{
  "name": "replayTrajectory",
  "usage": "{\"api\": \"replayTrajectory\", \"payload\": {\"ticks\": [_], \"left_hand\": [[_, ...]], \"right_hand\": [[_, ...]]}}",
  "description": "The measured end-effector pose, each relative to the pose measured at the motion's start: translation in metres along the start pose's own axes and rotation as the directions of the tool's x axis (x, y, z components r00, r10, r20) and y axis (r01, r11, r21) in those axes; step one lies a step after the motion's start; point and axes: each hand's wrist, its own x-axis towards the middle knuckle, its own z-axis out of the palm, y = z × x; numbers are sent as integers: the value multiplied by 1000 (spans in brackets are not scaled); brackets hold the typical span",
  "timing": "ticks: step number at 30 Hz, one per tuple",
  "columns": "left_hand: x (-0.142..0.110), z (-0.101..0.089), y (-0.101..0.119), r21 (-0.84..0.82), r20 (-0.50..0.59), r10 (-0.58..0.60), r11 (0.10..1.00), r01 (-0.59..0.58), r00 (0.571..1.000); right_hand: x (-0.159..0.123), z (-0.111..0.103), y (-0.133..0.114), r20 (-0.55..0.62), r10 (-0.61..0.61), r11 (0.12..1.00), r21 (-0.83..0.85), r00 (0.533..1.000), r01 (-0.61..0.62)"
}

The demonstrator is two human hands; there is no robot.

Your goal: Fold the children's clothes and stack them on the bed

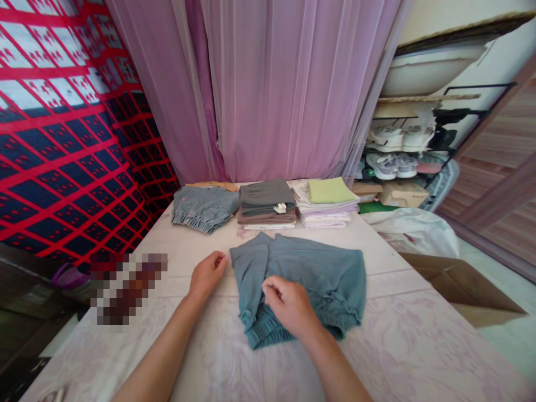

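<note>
A blue-green garment [318, 262], which looks like a pair of shorts, lies spread on the patterned bed sheet [218, 363]. Its gathered elastic edge faces me, and a narrow part on its left side is folded over. My right hand [288, 304] is over the middle of it, thumb and fingers drawn together near the fold; no cloth is visibly raised, and I cannot make out whether any is pinched. Just left of the garment, my left hand [209, 273] is at the sheet with curled fingers and nothing visible in them.
Behind the garment are folded denim shorts [205, 206], a grey and brown clothes pile [267, 198], and a pale pile topped by a green cloth [330, 191]. A purple curtain [276, 95] hangs behind. A shoe rack [450, 151] and cardboard box [456, 279] stand right.
</note>
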Motion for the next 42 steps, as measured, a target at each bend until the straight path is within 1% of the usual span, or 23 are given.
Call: {"api": "replayTrajectory", "payload": {"ticks": [2, 3, 4, 6, 8, 11, 13, 16, 20, 21, 23, 24, 26, 28, 30, 32, 34, 39, 42], "left_hand": [[-26, -1, 9, -45, 11, 55, 997, -54, 998], [-39, -1, 16, -73, 14, 99, 992, -98, 995], [-50, -2, 24, -97, 46, 162, 983, -157, 986], [-70, -2, 38, -99, 156, 246, 967, -233, 957], [-83, -1, 46, -69, 243, 284, 959, -275, 928], [-91, 4, 47, 23, 288, 285, 952, -304, 914], [-92, 8, 44, 65, 293, 280, 948, -311, 914], [-94, 12, 43, 70, 301, 314, 934, -349, 901], [-96, 14, 45, 41, 310, 334, 931, -364, 890], [-96, 14, 45, 26, 313, 334, 933, -359, 889], [-95, 14, 43, -20, 311, 352, 931, -364, 883], [-95, 14, 42, -47, 306, 368, 927, -372, 878], [-94, 14, 39, -86, 297, 392, 919, -384, 871], [-94, 14, 38, -92, 294, 397, 917, -387, 870], [-94, 15, 38, -78, 300, 396, 917, -391, 868], [-95, 16, 38, -50, 313, 399, 913, -405, 862], [-96, 17, 40, -13, 332, 402, 907, -422, 853], [-98, 20, 43, 39, 370, 409, 890, -454, 834], [-99, 19, 44, 44, 355, 419, 885, -463, 836]], "right_hand": [[22, -10, 7, -67, 59, 993, -96, 996, -66], [35, -14, 10, -81, 70, 985, -151, 994, -82], [50, -17, 13, -86, 82, 975, -198, 993, -98], [79, -16, 17, -93, 137, 948, -277, 986, -158], [104, -11, 18, -64, 185, 924, -327, 981, -196], [127, -3, 18, 0, 233, 901, -377, 972, -216], [132, -2, 19, 24, 240, 895, -393, 970, -211], [130, -8, 22, 1, 233, 888, -407, 973, -212], [123, -15, 23, -22, 252, 836, -499, 968, -229], [123, -15, 20, -41, 226, 830, -514, 973, -214], [127, -10, 10, -66, 111, 838, -530, 992, -129], [130, -6, 3, -49, 45, 842, -535, 998, -64], [139, 4, -11, 55, -57, 842, -533, 997, 78], [149, 15, -20, 177, -93, 845, -507, 980, 172], [157, 24, -24, 262, -90, 855, -475, 961, 209], [163, 30, -22, 297, -82, 864, -455, 951, 217], [165, 33, -18, 288, -90, 867, -449, 953, 217], [163, 42, -9, 160, -129, 868, -458, 979, 189], [162, 47, -7, 153, -124, 879, -441, 980, 180]]}}
